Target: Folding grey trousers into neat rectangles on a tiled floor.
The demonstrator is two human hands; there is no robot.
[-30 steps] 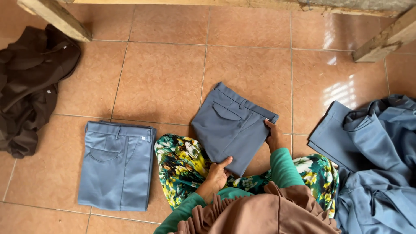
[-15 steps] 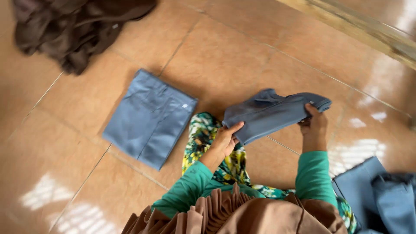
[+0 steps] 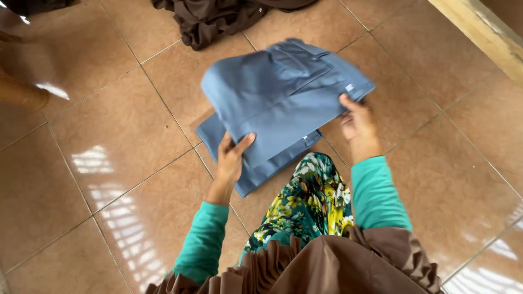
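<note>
Both my hands hold a folded grey-blue pair of trousers (image 3: 280, 92) in the air above the tiled floor. My left hand (image 3: 231, 158) grips its near left edge, thumb on top. My right hand (image 3: 357, 125) grips its right edge by the waistband. Directly underneath, a second folded grey-blue pair of trousers (image 3: 267, 163) lies flat on the tiles, mostly hidden by the one I hold. My sleeves are teal, and a flowered green and yellow cloth (image 3: 308, 204) covers my lap.
A dark brown heap of cloth (image 3: 229, 16) lies on the floor beyond the trousers. A wooden beam (image 3: 479, 32) runs along the upper right. A brown rounded wooden object (image 3: 22, 92) sits at the left edge. Glossy terracotta tiles (image 3: 109, 163) surround me.
I have carried the folded trousers from my right over to the left, above the other folded pair. My view swung left with them; the pile of blue clothes on the right is out of sight.
</note>
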